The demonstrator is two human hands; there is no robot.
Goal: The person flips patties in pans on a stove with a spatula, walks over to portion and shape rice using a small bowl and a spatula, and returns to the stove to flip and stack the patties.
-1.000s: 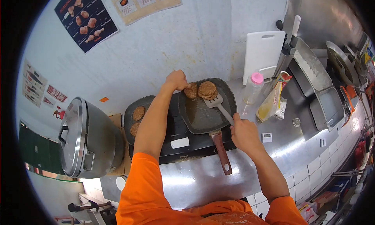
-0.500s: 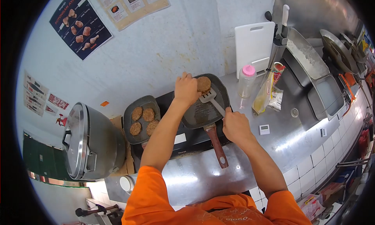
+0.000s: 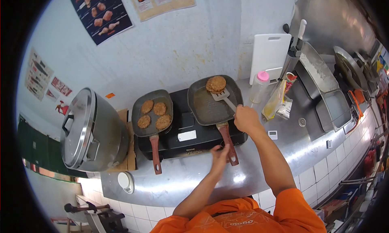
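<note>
My right hand (image 3: 246, 119) is closed round the handle of a spatula (image 3: 222, 96), its slotted blade against the brown patties (image 3: 216, 84) near the back of the right pan (image 3: 206, 107). Those patties look stacked. Beside the right pan's brown handle (image 3: 227, 144) is my left hand (image 3: 219, 157), fingers apart and nothing held; whether it touches the handle is unclear. The left pan (image 3: 150, 129) holds several browned patties (image 3: 160, 108), and its handle points toward me. Both pans sit on a black stove (image 3: 182, 146).
A large lidded pot (image 3: 109, 131) stands left of the stove, a white-lidded jar (image 3: 125, 181) in front. Rightward are a pink-capped bottle (image 3: 259, 87), packets (image 3: 277, 105), a small timer (image 3: 272, 134), a white cutting board (image 3: 269, 55) and metal trays (image 3: 332, 99).
My left hand has left the patties and come down toward me, beside the right pan's handle. My right hand still holds the spatula at the patties. The camera view has shifted.
</note>
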